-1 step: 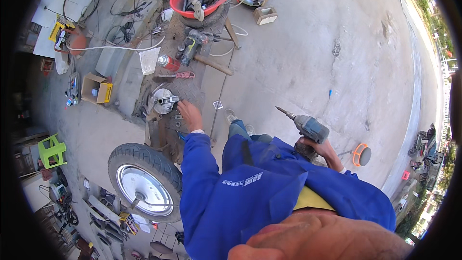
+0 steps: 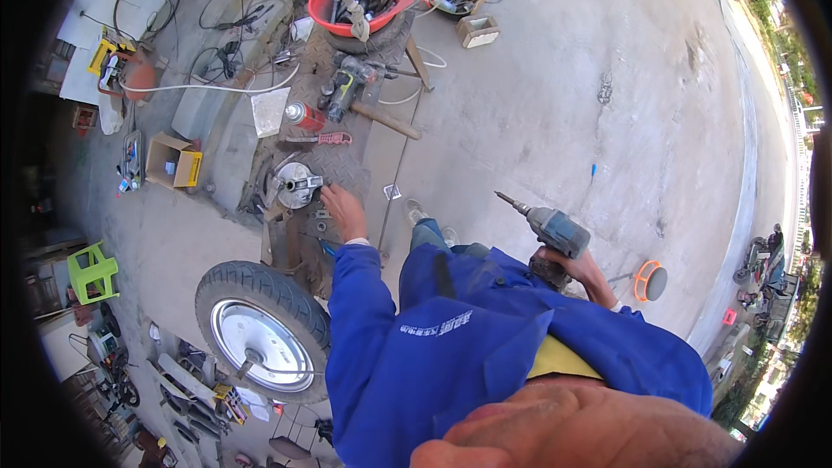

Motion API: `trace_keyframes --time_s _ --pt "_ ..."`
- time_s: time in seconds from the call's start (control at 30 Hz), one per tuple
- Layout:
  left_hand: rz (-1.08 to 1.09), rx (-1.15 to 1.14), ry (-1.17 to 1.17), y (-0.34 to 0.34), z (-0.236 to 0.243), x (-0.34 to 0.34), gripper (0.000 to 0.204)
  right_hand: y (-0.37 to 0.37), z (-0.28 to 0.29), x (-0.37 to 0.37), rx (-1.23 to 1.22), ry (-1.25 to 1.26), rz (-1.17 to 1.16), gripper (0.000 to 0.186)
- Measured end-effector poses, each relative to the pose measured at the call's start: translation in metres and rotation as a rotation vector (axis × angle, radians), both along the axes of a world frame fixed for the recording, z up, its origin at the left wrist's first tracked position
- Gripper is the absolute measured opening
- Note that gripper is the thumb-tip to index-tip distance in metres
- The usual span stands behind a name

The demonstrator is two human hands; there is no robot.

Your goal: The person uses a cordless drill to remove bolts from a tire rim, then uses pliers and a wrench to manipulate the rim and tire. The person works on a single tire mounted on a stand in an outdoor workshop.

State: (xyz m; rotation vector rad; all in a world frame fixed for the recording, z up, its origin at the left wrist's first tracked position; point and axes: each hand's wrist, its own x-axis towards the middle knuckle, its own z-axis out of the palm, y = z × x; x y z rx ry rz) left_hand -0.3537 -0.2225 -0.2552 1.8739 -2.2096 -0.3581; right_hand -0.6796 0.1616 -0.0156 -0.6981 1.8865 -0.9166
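Note:
My right hand [image 2: 570,262] grips a dark grey cordless drill [image 2: 559,230] away from the bench, its long bit [image 2: 513,202] pointing up and left. On the bench, my left hand [image 2: 346,212] has its fingers bent together at the right edge of a round metal brake plate [image 2: 295,185] with a raised arm across it. Whatever lies under those fingertips is too small to make out. Small nuts and washers [image 2: 321,220] lie just below the plate. A red-handled tool [image 2: 332,138] and a red spray can [image 2: 303,115] are further up the bench.
A second power tool [image 2: 347,87], a hammer [image 2: 386,120] and a red helmet-like bowl [image 2: 361,0] of sockets sit at the bench's far end. A tyred wheel [image 2: 262,329] stands near my left sleeve. An orange-rimmed round stool [image 2: 652,281] is on the right; a blue screwdriver [image 2: 594,170] lies on the floor.

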Motion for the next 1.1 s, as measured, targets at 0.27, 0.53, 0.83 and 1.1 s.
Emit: trace_keyframes --time_s 0.27,0.53,0.83,1.1 --pt "0.024 -0.079 0.139 0.022 -0.003 0.006 0.051 -0.102 0.02 -0.002 0.047 0.064 0.174 0.033" --pt "0.112 0.163 0.16 0.037 0.057 -0.012 0.057 -0.185 0.021 -0.003 -0.055 -0.047 0.236 0.025" --pt "0.214 0.589 0.852 -0.013 -0.006 -0.118 0.068 -0.263 -0.004 -0.058 -0.062 -0.04 0.45 0.03" --pt "0.566 0.962 1.442 -0.057 -0.035 -0.17 0.061 -0.34 0.011 -0.123 -0.112 -0.064 0.566 0.025"
